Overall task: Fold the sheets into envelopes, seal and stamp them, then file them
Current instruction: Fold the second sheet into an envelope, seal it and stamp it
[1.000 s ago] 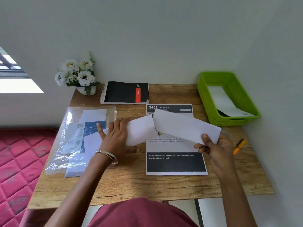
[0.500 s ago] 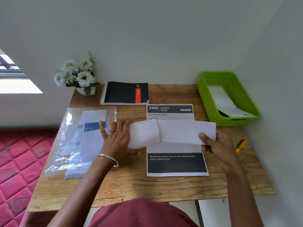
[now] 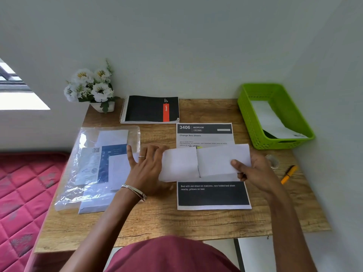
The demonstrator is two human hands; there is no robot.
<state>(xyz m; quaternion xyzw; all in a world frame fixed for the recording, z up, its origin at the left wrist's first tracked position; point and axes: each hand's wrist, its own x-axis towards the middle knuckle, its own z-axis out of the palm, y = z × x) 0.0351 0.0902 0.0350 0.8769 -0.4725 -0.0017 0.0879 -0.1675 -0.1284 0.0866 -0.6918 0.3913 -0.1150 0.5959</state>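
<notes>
A white sheet (image 3: 220, 161), folded into a long strip, lies across the middle of the wooden desk (image 3: 157, 222) over a printed instruction page (image 3: 213, 195). My left hand (image 3: 146, 169) grips its left end. My right hand (image 3: 253, 169) pinches its right end, thumb on top. The right part overlaps the left part at a seam near the middle. A green basket (image 3: 247, 116) at the back right holds one white envelope (image 3: 275, 120). A clear plastic pack of white sheets (image 3: 94, 167) lies at the left.
A black spiral notebook (image 3: 151, 108) and a pot of white flowers (image 3: 92, 89) stand at the back. An orange pen (image 3: 288, 174) and a small clear round object (image 3: 272, 160) lie at the right, near the wall. A red mattress (image 3: 21, 193) lies beside the desk's left edge.
My right hand has swung the raised right flap down and leftward until the strip lies level and shorter. My left hand stayed on the left end.
</notes>
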